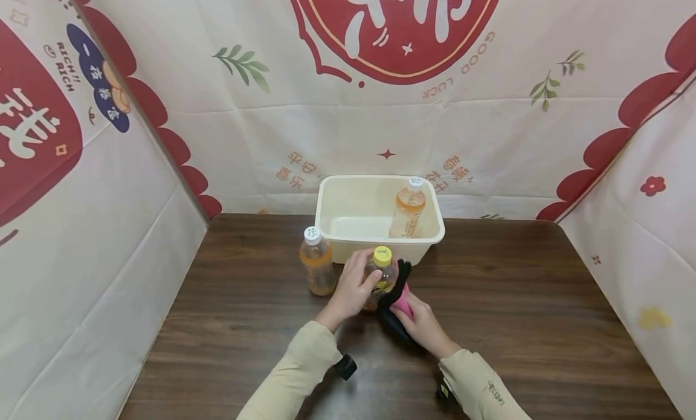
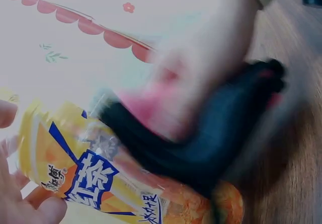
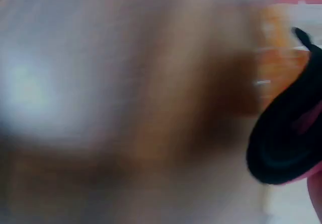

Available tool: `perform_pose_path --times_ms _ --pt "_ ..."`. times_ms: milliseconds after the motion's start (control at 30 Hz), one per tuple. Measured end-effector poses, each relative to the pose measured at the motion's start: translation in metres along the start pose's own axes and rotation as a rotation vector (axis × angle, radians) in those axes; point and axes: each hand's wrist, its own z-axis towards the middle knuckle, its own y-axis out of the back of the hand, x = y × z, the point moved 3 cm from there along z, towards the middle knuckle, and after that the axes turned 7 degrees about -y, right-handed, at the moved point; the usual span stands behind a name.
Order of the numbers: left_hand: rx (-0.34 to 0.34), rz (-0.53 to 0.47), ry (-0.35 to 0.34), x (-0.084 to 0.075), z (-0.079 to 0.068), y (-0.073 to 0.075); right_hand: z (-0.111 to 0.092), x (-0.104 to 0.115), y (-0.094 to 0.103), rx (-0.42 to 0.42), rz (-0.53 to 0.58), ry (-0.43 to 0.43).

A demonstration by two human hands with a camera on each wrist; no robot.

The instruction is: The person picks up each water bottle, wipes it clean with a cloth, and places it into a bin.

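My left hand (image 1: 350,290) grips a tea bottle with a yellow cap (image 1: 383,257) on the table, in front of the cream bin. In the left wrist view the bottle's yellow label (image 2: 75,158) with blue marks shows near my fingers. My right hand (image 1: 426,327) holds a soft, folded black-and-pink thing (image 1: 393,316) against the bottle's right side; its exact kind is unclear. This black-and-pink thing (image 3: 282,143) also appears at the right of the right wrist view, where much is blurred.
The cream bin (image 1: 348,249) stands at the table's back edge, with a white-capped bottle (image 1: 409,211) leaning inside on the right. Another white-capped bottle (image 1: 318,264) stands left of my left hand. Printed cloth (image 1: 244,154) hangs behind and at both sides of the brown table (image 1: 516,299).
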Motion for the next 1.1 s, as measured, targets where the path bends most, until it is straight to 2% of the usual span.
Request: perform_pose_path --times_ms 100,167,367,467,567,600,667,867,967,1100 --pt "-0.014 0.017 0.000 -0.002 -0.001 -0.002 -0.011 -0.013 -0.010 0.063 -0.027 -0.029" --pt "-0.029 0.039 0.022 -0.003 0.000 -0.003 -0.012 -0.016 -0.012 0.077 -0.023 -0.043" --pt "-0.062 0.107 0.172 -0.004 0.006 -0.008 -0.011 -0.015 -0.010 0.077 -0.019 -0.083" --pt "-0.057 0.051 0.207 -0.003 0.008 -0.009 -0.014 -0.014 -0.007 0.089 -0.027 -0.117" --pt "-0.030 -0.063 0.221 0.000 0.008 -0.006 -0.019 -0.014 -0.002 0.089 -0.037 -0.141" --pt "-0.018 -0.102 0.220 0.001 0.008 -0.004 -0.020 -0.013 0.001 0.090 -0.037 -0.145" --pt "0.021 -0.119 0.208 0.003 0.007 0.000 -0.024 -0.012 0.007 0.090 -0.038 -0.151" --pt "0.159 -0.047 0.131 -0.002 0.005 0.015 -0.024 -0.003 0.029 0.097 -0.042 -0.139" --pt "0.206 -0.071 0.110 -0.005 0.005 0.018 -0.014 0.006 0.042 0.078 -0.038 -0.124" --pt "0.216 -0.084 0.080 -0.007 0.005 0.019 0.007 0.024 0.058 0.032 -0.004 -0.080"
